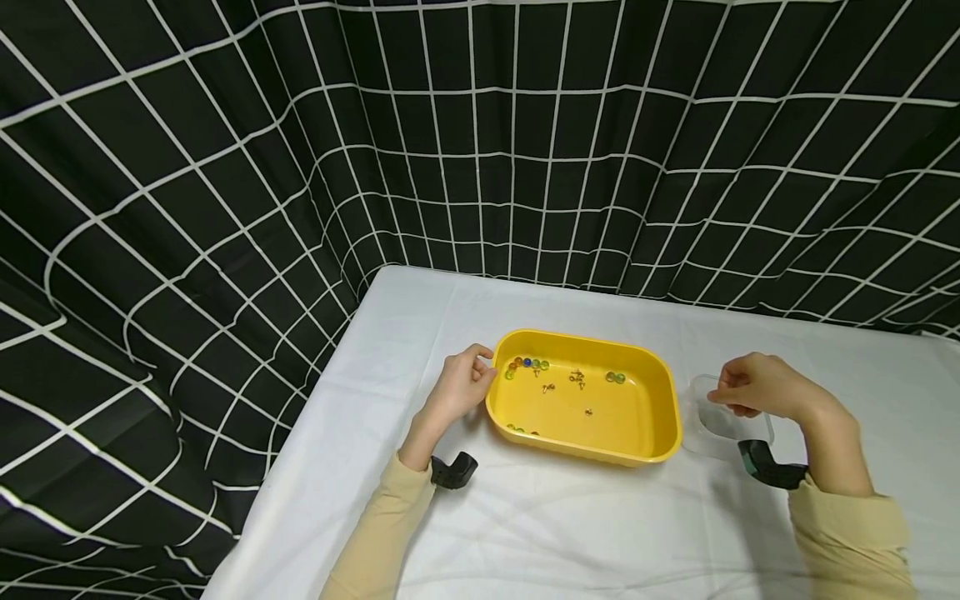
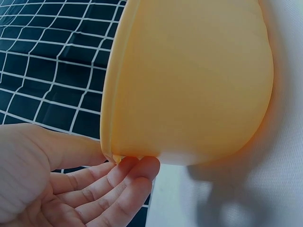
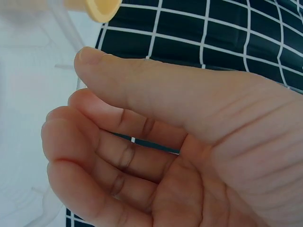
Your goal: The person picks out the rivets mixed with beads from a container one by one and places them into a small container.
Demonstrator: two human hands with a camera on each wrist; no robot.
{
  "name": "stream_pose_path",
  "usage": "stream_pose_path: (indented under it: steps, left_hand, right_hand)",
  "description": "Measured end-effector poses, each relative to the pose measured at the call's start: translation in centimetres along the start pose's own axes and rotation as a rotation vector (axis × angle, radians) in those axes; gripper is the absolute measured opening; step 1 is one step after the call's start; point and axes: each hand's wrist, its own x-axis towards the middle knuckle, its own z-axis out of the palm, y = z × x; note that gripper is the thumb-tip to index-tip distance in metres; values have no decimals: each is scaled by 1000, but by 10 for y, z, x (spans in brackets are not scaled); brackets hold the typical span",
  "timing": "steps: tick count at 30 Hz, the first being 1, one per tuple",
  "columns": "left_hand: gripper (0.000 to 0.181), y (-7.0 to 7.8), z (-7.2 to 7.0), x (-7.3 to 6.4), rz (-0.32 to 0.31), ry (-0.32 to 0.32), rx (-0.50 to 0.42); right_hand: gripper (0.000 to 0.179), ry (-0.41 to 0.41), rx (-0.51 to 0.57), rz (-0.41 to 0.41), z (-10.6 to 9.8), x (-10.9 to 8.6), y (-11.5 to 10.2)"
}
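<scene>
A yellow tub (image 1: 570,433) sits on the table with several glass marbles (image 1: 527,363) and small brass-coloured screw-like pieces (image 1: 577,377) inside. My left hand (image 1: 459,380) pinches the tub's left rim; in the left wrist view its thumb lies against the rim and the fingertips (image 2: 150,166) touch the wall from below. To the right, my right hand (image 1: 768,385) hovers over a clear plastic container (image 1: 771,429). Its fingers are loosely curled, and a gap shows between thumb and index finger in the right wrist view. Nothing is visible between them. What the container holds cannot be made out.
A white cloth (image 1: 585,525) covers the table. Black curtains with a white grid (image 1: 495,125) hang behind it and along its left side. The clear container stands close beside the tub's right end. Dark wrist-worn devices (image 1: 453,471) are on both forearms.
</scene>
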Motion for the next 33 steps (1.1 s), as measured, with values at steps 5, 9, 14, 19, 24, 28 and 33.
stream_pose_path:
  steps: [5, 9, 14, 19, 24, 28, 33]
  left_hand:
    - [26, 0, 0, 1, 1, -3, -1]
    - [26, 0, 0, 1, -4, -8, 5]
    - [26, 0, -1, 1, -3, -12, 3]
    - [26, 0, -1, 1, -6, -9, 11]
    - [26, 0, -1, 1, -8, -8, 8]
    - [27, 0, -1, 0, -7, -11, 4]
    - [27, 0, -1, 1, -7, -13, 0]
  right_hand:
    - [22, 1, -8, -22, 0, 3, -9]
    - [21, 14, -18, -53, -1, 7, -15]
    - [19, 17, -22, -75, -2, 11, -23]
    - [18, 14, -35, -84, -2, 16, -30]
    - [17, 19, -41, -114, 0, 22, -38]
    - [14, 20, -38, -133, 3, 27, -45]
    - [14, 19, -40, -164, 5, 30, -52]
